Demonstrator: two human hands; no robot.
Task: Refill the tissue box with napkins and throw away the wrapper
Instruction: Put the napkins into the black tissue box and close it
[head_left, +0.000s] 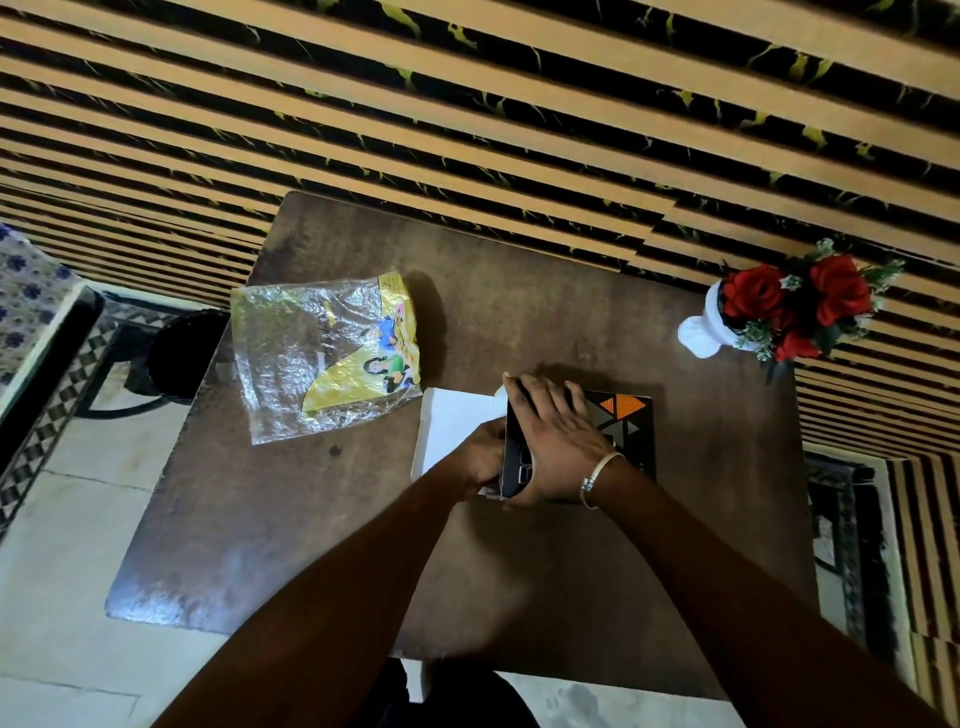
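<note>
A black tissue box (626, 415) with orange and grey triangles lies on the brown table (519, 571). Its white end flap (454, 431) hangs open to the left. My right hand (553, 436) lies flat over the box's top and grips its left end. My left hand (480, 457) is at the open end, fingers curled against the opening; what it holds is hidden. The wrapper (322, 353), clear plastic with a yellow printed part, lies flat and looks empty on the table's left side, apart from both hands.
A white vase of red artificial roses (774, 312) stands at the table's far right corner. A dark round bin (184, 348) sits on the floor left of the table. A striped wall runs along the table's far edge.
</note>
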